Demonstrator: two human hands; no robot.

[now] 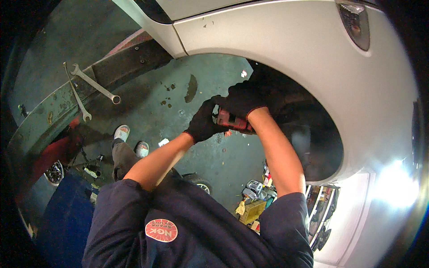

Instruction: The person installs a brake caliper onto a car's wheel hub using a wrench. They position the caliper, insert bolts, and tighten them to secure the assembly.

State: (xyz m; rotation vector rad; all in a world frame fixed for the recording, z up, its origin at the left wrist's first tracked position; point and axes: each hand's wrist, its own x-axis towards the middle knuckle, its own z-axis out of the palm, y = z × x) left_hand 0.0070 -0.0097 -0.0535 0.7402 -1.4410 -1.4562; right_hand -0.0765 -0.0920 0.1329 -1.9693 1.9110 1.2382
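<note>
Both my hands wear black gloves and are raised inside the open wheel arch of a light-coloured car [277,31]. Between them is a red part [237,124] with a dark opening in its side; its exact kind is hard to make out. My left hand [205,121] wraps round its left end, thumb and fingers curled. Over its top and right side lies my right hand [245,99], fingers bent and partly lost against the dark arch. What lies behind the right hand, deeper in the arch, is too dark to tell.
Two combination wrenches [96,83] rest on a worn metal beam [53,107] at the left. Feet in light sandals [121,133] stand on the green floor [178,89] below. A wheel [198,182] and a yellow crate [253,211] with assorted items are low down. A bright light glares off the car's right side.
</note>
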